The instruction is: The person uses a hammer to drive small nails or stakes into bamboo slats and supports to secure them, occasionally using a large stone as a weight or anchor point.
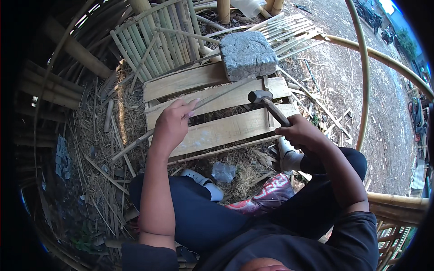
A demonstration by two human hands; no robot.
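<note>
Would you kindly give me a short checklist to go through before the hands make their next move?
1. Left hand on the stick: ok, it holds it partway along.
2. Right hand on the hammer: ok, gripping the handle.
3. Left fingers clear of the hammer: ok, its head is well to their right.
4. Stone supported: ok, it sits at the far right of the bench.
5. Stick's far end touching the stone: cannot tell, though they look close.
6. Gloves worn: not ok, both hands are bare.
</note>
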